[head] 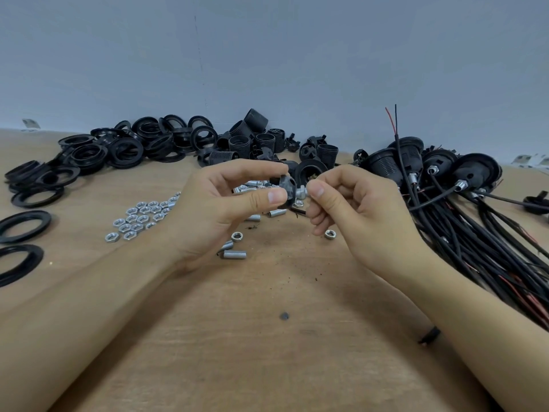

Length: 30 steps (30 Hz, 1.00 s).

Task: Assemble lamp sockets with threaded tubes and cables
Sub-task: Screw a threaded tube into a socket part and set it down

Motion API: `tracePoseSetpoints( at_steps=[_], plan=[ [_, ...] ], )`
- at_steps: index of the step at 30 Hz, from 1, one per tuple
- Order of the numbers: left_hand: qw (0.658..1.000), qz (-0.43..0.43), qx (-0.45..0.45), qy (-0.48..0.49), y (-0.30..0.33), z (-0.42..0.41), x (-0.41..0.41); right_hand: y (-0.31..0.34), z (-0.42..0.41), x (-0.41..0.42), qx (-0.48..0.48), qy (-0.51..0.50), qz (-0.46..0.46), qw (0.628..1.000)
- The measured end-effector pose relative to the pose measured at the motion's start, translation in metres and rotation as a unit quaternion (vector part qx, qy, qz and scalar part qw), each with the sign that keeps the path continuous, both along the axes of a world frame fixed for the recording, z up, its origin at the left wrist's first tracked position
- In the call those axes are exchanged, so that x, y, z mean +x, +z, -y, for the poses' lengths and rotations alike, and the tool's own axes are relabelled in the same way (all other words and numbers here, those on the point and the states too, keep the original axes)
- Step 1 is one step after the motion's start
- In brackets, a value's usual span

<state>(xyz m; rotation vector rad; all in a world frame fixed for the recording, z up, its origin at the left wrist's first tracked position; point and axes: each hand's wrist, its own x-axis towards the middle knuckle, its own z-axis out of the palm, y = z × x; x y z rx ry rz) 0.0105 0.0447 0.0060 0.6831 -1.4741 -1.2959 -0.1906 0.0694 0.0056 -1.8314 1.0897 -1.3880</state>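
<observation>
I cannot make out the tube's far end, hidden inside the black socket cap (pixel 286 188). Left hand (pixel 219 209) pinches the cap above the desk (pixel 267 337); right hand (pixel 350 212) grip is clamped, fingertips together, on the threaded tube (pixel 301 192) protruding from it.

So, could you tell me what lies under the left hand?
Under the left hand lie threaded tubes and a nut on the table; the palm may cover more.

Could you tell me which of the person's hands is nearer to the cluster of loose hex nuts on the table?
Left. The left hand is raised just right of the hex nuts, its wrist beside them; the right hand is farther right, beyond the black socket cap.
</observation>
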Motion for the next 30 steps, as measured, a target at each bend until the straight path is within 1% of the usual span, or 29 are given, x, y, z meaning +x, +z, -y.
tracePoseSetpoints(
  at_steps=[4,8,11,15,17,20,21,23,26,30],
  plan=[
    [0.998,-0.044,0.041,-0.027,0.003,-0.003,-0.002,0.001,-0.002,0.0,-0.044,0.018,0.026,0.999],
    [0.994,-0.061,0.08,-0.029,0.005,-0.004,-0.003,0.001,-0.003,0.002,-0.067,0.016,0.031,0.997],
    [0.992,-0.057,0.111,-0.032,0.008,-0.005,-0.002,0.001,-0.004,0.0,-0.12,-0.006,-0.019,0.993],
    [0.992,-0.048,0.117,-0.029,0.009,-0.004,-0.001,0.003,-0.006,0.0,-0.208,-0.042,-0.096,0.972],
    [0.992,-0.047,0.11,-0.028,0.008,-0.004,0.0,0.004,-0.005,-0.001,-0.217,-0.056,-0.116,0.968],
    [0.994,-0.055,0.083,-0.037,0.007,-0.004,0.0,0.004,-0.006,-0.001,-0.19,-0.057,-0.123,0.972],
    [0.994,-0.06,0.077,-0.043,0.007,-0.003,0.0,0.005,-0.007,-0.001,-0.197,-0.056,-0.13,0.97],
    [0.994,-0.065,0.077,-0.051,0.007,-0.003,0.001,0.007,-0.008,-0.001,-0.24,-0.059,-0.153,0.957],
    [0.991,-0.059,0.105,-0.051,0.01,-0.003,0.002,0.008,-0.007,-0.001,-0.32,-0.063,-0.188,0.926],
    [0.991,-0.038,0.121,-0.039,0.011,-0.004,0.001,0.008,-0.005,-0.004,-0.358,-0.059,-0.216,0.906]
  ],
)
